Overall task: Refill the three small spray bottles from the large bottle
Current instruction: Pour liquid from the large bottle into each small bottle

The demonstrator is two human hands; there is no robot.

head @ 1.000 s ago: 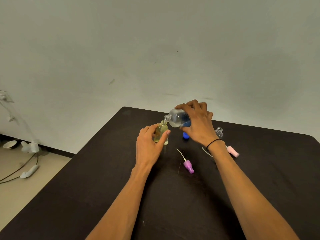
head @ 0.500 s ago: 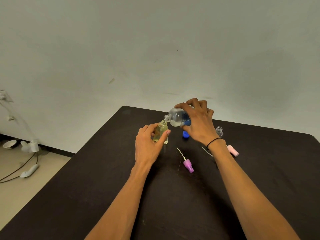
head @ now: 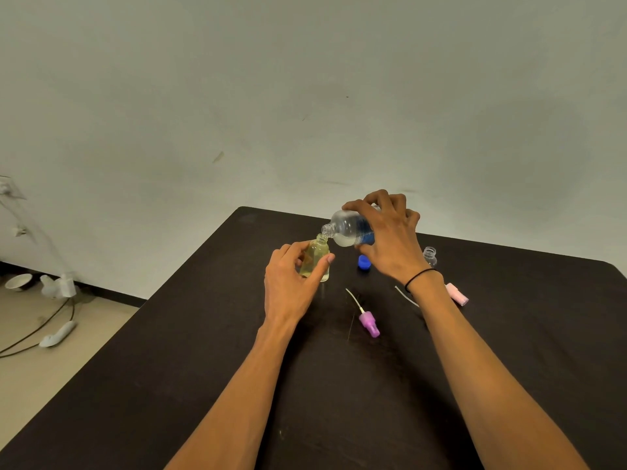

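Nearest me on the dark table lay the purple spray head, off its bottle. Beyond it my left hand curled round the yellowish small spray bottle, steadying it upright. My right hand gripped the large bottle, tipped with its mouth at the small one's neck. I judged this fill was underway. Farther right, the pink spray head and a clear small bottle waited uncapped beside the blue cap; I saw no third bottle.

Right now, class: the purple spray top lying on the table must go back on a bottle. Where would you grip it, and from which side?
Pinch the purple spray top by its chunky cap, coming from above. It lies flat, and its thin tube, pointing away toward the bottles, looks too flimsy to grip.
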